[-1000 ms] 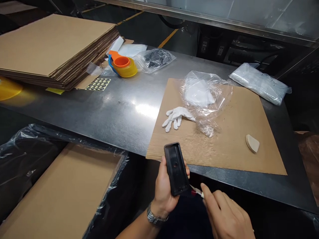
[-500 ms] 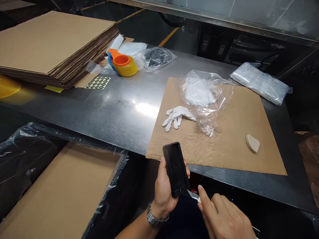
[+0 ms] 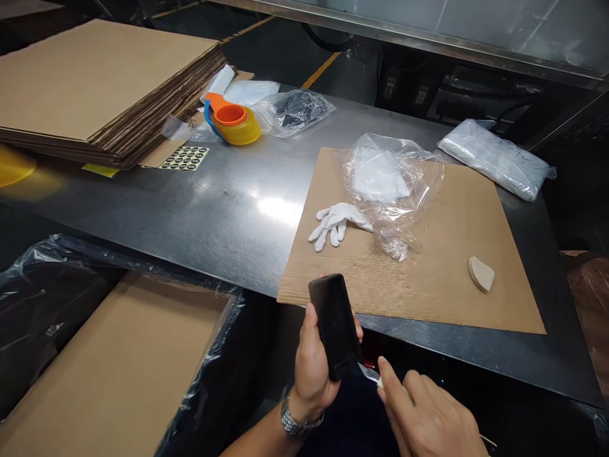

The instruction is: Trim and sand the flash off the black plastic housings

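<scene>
My left hand (image 3: 311,365), with a metal watch at the wrist, is closed around a black rectangular case (image 3: 334,324) that looks like a phone-sized shell. The case is tilted, its broad face toward me, just off the table's front edge. In my right hand (image 3: 428,412) is a small knife (image 3: 368,372) with a short metal blade and a pale handle, mostly covered by my fingers. Its blade touches or nearly touches the case's lower right corner. Beyond the case, a white glove (image 3: 337,223) lies on a cardboard sheet (image 3: 447,266).
Clear plastic bag (image 3: 394,184) with white contents and a beige block (image 3: 481,274) rest on the cardboard. A wrapped pack (image 3: 495,158) lies behind. Farther left are a tape dispenser (image 3: 233,120), a sticker sheet (image 3: 185,158) and stacked cardboard (image 3: 104,82). A lined carton (image 3: 118,368) stands lower left.
The case has turned slightly in my left hand, so its face reflects differently. My right hand and the knife stay almost in place.
</scene>
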